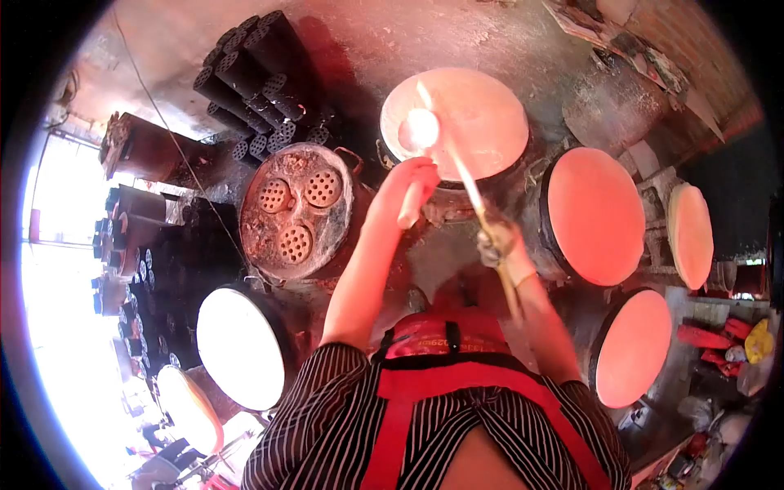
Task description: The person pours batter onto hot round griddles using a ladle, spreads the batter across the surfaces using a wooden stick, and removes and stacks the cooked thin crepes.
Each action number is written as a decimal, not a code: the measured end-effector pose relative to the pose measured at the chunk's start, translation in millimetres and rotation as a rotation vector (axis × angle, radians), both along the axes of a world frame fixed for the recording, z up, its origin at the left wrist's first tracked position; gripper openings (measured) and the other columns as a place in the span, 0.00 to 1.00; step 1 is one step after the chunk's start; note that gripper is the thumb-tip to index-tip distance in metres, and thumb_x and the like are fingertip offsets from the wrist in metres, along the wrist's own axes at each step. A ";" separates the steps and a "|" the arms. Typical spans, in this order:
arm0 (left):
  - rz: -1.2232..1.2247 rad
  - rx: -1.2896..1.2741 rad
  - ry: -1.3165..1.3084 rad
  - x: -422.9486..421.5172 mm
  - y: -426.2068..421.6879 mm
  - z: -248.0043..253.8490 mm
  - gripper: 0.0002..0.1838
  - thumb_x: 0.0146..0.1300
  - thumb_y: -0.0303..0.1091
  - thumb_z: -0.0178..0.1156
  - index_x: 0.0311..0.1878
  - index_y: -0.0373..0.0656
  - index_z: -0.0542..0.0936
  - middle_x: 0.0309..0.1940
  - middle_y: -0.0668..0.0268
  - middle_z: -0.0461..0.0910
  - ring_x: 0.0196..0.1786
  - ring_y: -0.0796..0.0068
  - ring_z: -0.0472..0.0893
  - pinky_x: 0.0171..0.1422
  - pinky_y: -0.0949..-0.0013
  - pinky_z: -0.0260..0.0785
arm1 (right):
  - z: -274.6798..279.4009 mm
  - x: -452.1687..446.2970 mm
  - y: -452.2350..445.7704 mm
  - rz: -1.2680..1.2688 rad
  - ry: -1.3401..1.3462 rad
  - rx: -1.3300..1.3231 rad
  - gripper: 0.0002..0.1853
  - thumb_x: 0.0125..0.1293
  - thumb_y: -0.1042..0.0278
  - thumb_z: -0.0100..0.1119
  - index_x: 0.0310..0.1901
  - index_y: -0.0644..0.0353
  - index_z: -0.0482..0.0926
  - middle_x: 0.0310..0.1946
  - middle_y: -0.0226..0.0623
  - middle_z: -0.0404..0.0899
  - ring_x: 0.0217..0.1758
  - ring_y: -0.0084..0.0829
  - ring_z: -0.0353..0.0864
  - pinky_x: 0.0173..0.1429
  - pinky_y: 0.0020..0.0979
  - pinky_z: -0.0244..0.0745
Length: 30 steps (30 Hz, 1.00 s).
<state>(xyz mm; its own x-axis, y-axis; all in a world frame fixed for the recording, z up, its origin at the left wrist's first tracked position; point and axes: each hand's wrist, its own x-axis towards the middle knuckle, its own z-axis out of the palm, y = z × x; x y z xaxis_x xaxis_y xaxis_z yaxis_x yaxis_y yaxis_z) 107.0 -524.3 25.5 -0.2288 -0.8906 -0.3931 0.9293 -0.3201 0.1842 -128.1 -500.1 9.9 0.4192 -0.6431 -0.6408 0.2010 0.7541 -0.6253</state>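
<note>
Well, the bright bowl (420, 129) is washed out by glare over the big pale round surface (487, 114) up front, so whatever it contains can't be made out! The left hand (416, 181) is right behind it, fingers closed around a short pale handle (412, 204); how handle meets bowl is lost in the glow and behind the hand. Over on the other side, the right hand (499, 243) is clamped round a long stick (467, 181), its far end bleaching into the glare above the pale surface, its near end slanting back beside the forearm. That hand looks dark, and whether it is covered or just coated, I can't tell. A red and dark waist item (445, 335) hides part of the floor below, and the striped sleeves (310, 400) fill the bottom.

Now the surroundings: left of the bowl, a round stove (298, 214) shows three holed discs, with black perforated cylinders (265, 61) stacked beyond it. More dark stacks at far left blur into the blown-out light. Right of the stick, a large reddish disc (596, 216), another (634, 349) nearer, and one seen nearly edge-on (691, 237). Nearer left, a white disc (240, 349) glares, its surface detail gone.
</note>
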 end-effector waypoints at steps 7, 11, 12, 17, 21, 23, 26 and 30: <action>-0.063 0.183 -0.107 -10.2 61.0 45.7 0.06 0.67 0.28 0.50 0.34 0.41 0.66 0.20 0.74 0.63 0.15 0.90 0.61 0.12 0.87 0.50 | 2.6 -48.4 -31.0 0.223 0.768 -0.982 0.24 0.65 0.62 0.57 0.62 0.39 0.68 0.26 0.36 0.79 0.19 0.32 0.75 0.25 0.35 0.70; -0.013 0.293 -0.158 -34.8 117.1 35.4 0.06 0.68 0.29 0.49 0.33 0.44 0.66 0.18 0.76 0.63 0.13 0.89 0.61 0.12 0.86 0.51 | -50.4 -63.9 -0.2 0.402 0.647 -1.289 0.23 0.61 0.65 0.59 0.60 0.40 0.73 0.44 0.46 0.79 0.33 0.44 0.82 0.41 0.38 0.75; 0.048 0.287 -0.202 -44.7 139.6 28.7 0.03 0.67 0.29 0.49 0.37 0.44 0.67 0.19 0.76 0.63 0.13 0.89 0.60 0.12 0.86 0.51 | -41.7 -72.9 -12.8 0.367 0.541 -1.423 0.25 0.60 0.69 0.58 0.60 0.45 0.72 0.46 0.46 0.79 0.36 0.42 0.83 0.43 0.38 0.75; 0.365 0.458 -0.021 -92.2 233.2 12.2 0.04 0.64 0.27 0.50 0.36 0.41 0.65 0.21 0.72 0.63 0.15 0.88 0.59 0.13 0.85 0.49 | 1.3 -105.9 -72.0 0.378 0.922 -1.078 0.24 0.61 0.73 0.54 0.61 0.57 0.70 0.46 0.46 0.80 0.43 0.37 0.82 0.46 0.37 0.75; 0.735 0.412 0.108 -139.2 283.3 -38.7 0.06 0.62 0.25 0.50 0.30 0.41 0.64 0.19 0.75 0.61 0.16 0.89 0.58 0.14 0.85 0.49 | -47.5 -110.4 -88.4 0.707 0.521 -1.267 0.24 0.66 0.75 0.50 0.65 0.59 0.65 0.60 0.44 0.72 0.56 0.26 0.76 0.58 0.28 0.68; 0.973 0.465 0.156 -152.3 284.9 -38.4 0.05 0.62 0.23 0.50 0.32 0.39 0.65 0.20 0.74 0.61 0.16 0.90 0.59 0.14 0.85 0.50 | -85.8 -85.0 -108.5 0.790 0.260 -1.283 0.24 0.67 0.77 0.49 0.65 0.64 0.64 0.64 0.41 0.67 0.62 0.23 0.69 0.63 0.25 0.62; 1.161 0.432 0.170 -152.2 318.7 -34.6 0.04 0.62 0.23 0.50 0.34 0.39 0.65 0.21 0.73 0.61 0.17 0.90 0.59 0.14 0.85 0.50 | -74.1 -11.1 -78.5 0.718 0.083 -1.269 0.24 0.66 0.72 0.53 0.64 0.64 0.65 0.60 0.40 0.71 0.61 0.28 0.70 0.63 0.25 0.62; 1.368 0.138 0.295 -143.0 376.8 -44.4 0.04 0.65 0.24 0.48 0.35 0.40 0.63 0.22 0.73 0.61 0.17 0.90 0.58 0.14 0.85 0.50 | -50.1 117.3 -27.9 1.185 0.153 -0.984 0.17 0.64 0.67 0.58 0.51 0.67 0.72 0.36 0.36 0.80 0.38 0.29 0.78 0.46 0.32 0.72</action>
